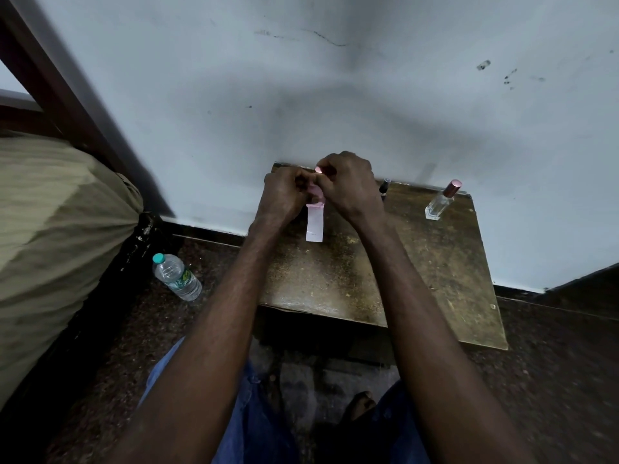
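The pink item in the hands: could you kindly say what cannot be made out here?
Head view, pink item: mostly covered by the left hand and right hand; its kind is unclear.
Head view, white box: print too small to read.
Head view, dark tube: tiny, kind unclear.

Just to the right of the fingers [330, 172], a slim dark tube [384, 188] stood close to the pale, scuffed wall [335, 78]. Farther right, well apart from them, was a clear glass bottle [442, 202] with a rose cap. Both rested on a worn wooden table [418, 262], which spread below and to the right of the fingers. Down to their left, a plastic water bottle [177, 276] with a teal cap sat on the dark speckled floor [552, 363]. Far left of them, an olive cloth bundle [50, 246] lay beside a dark wooden frame [50, 78].
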